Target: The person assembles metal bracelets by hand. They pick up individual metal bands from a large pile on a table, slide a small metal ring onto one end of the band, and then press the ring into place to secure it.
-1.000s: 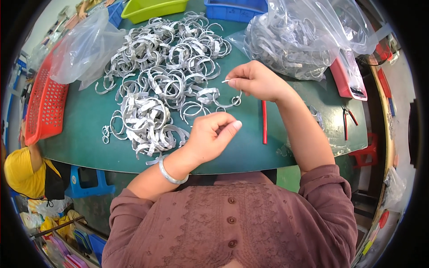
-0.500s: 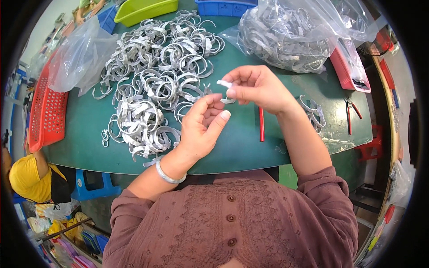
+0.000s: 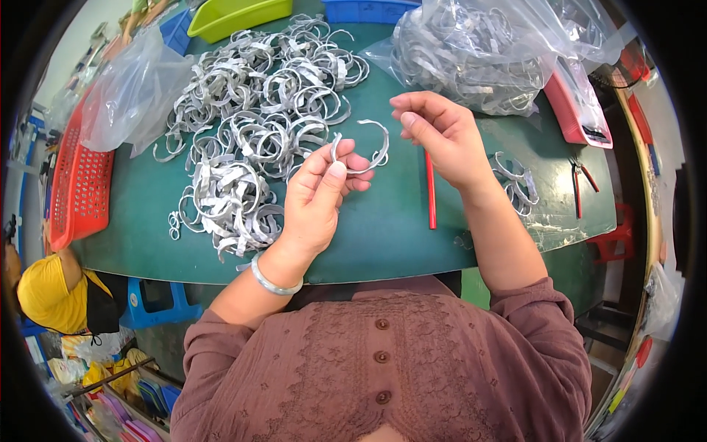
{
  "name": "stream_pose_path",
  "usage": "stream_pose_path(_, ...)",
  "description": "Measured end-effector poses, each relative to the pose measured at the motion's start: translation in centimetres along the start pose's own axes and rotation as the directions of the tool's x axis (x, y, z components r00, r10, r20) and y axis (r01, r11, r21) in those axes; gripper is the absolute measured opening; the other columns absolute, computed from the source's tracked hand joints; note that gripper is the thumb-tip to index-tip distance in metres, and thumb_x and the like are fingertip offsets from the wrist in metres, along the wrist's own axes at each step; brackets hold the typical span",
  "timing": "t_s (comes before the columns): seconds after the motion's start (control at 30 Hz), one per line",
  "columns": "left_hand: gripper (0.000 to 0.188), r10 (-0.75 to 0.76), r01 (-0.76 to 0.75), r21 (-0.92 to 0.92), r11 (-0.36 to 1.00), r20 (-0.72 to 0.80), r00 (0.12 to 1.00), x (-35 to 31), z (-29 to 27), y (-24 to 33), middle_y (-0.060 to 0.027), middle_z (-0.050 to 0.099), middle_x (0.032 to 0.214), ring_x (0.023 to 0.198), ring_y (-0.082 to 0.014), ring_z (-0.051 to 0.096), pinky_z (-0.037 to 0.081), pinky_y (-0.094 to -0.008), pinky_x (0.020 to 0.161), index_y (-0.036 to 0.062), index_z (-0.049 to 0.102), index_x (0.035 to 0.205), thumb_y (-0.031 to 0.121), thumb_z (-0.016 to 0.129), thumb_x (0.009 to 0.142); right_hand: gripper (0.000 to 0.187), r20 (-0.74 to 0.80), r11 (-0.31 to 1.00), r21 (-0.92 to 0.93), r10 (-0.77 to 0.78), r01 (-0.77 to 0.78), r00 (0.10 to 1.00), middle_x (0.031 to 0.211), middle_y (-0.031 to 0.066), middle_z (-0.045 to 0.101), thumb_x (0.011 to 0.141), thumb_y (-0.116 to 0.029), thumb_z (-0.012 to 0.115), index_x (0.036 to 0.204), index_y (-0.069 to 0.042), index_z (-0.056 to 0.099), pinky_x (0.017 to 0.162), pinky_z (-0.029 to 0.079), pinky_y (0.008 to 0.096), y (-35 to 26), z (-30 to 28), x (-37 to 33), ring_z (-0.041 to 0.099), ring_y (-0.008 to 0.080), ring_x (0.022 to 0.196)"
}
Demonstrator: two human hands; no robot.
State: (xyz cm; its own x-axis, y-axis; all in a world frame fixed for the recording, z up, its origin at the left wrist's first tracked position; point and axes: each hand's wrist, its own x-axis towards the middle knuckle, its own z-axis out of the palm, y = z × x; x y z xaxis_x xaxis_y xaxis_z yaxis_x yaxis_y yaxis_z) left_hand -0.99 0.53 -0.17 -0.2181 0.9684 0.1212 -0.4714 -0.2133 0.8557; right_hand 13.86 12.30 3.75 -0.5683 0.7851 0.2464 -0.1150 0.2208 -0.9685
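- Broadly, the green bench (image 3: 398, 250) is carrying a heap of pale bands (image 3: 230, 77).
- The right hand (image 3: 448, 140) is hovering empty, its grip slightly parted, just right of the curved band.
- The left hand (image 3: 317, 195) is pinching that curved band (image 3: 386, 144), which is bowing rightward from the grip, its gap facing away from the wearer.

Brownish-plum blouse (image 3: 471, 383), embroidered front (image 3: 317, 361), round buttons (image 3: 381, 357), elbow-length sleeves (image 3: 534, 317); pale bangle (image 3: 266, 283).

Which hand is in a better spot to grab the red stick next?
Probably the right hand: it looks empty and is close to the red stick. The left hand is farther away and holds an open grey ring.
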Motion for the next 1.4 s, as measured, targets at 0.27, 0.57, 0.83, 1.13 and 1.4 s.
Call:
stream_pose_path(0.27,0.031,-0.059,0.061,-0.048,0.997,0.030,0.998,0.09,-0.10,0.26,-0.0094,0.057,0.097,0.082,-0.0196,0.058,0.048,-0.0283,0.073,-0.0006,0.045,0.118,0.016,0.039,0.092,0.020,0.261,0.933,0.203,0.240,-0.296,0.935,0.077,0.0049,0.061,0.082,-0.009,0.055,0.098,0.003,0.058,0.055,0.045,0.0207,-0.46,-0.53,-0.41,0.054,0.0076,0.062)
stream_pose_path(0.57,0.039,-0.076,0.076,-0.122,0.990,-0.002,0.997,0.14,-0.12,0.48,-0.0134,0.056,0.099,0.085,-0.0225,0.058,0.048,-0.0303,0.075,-0.0034,0.041,0.120,0.023,0.034,0.093,0.020,0.239,0.920,0.240,0.254,-0.310,0.937,0.076,0.0046,0.061,0.082,-0.010,0.057,0.097,0.003,0.058,0.054,0.046,0.0209,-0.11,-0.61,-0.35,0.055,0.0081,0.061)
stream_pose_path(0.83,0.037,-0.075,0.075,-0.144,0.987,0.003,0.997,0.12,-0.34,0.43,-0.0150,0.055,0.101,0.087,-0.0238,0.058,0.049,-0.0323,0.077,-0.0036,0.041,0.120,0.019,0.034,0.092,0.020,0.231,0.886,0.300,0.292,-0.354,0.928,0.076,0.0057,0.061,0.082,-0.011,0.058,0.096,0.003,0.058,0.053,0.046,0.0212,0.24,-0.63,-0.22,0.056,0.0094,0.060)
stream_pose_path(1.13,0.034,-0.089,0.087,-0.088,0.992,-0.012,0.996,0.05,-0.28,0.26,-0.0116,0.056,0.098,0.083,-0.0212,0.058,0.049,-0.0299,0.071,-0.0018,0.042,0.121,0.016,0.035,0.092,0.019,0.236,0.861,0.340,0.312,-0.379,0.920,0.075,0.0061,0.060,0.083,-0.012,0.058,0.094,0.003,0.058,0.053,0.046,0.0214,0.30,-0.72,-0.20,0.057,0.0102,0.060)
stream_pose_path(1.4,0.032,-0.095,0.094,-0.032,0.995,-0.035,0.995,-0.01,-0.26,0.34,-0.0084,0.057,0.095,0.077,-0.0172,0.059,0.049,-0.0260,0.065,0.0003,0.043,0.121,0.012,0.040,0.091,0.019,0.245,0.847,0.348,0.333,-0.403,0.911,0.075,0.0065,0.060,0.083,-0.012,0.057,0.095,0.003,0.057,0.053,0.047,0.0218,0.41,-0.75,-0.16,0.057,0.0110,0.060)
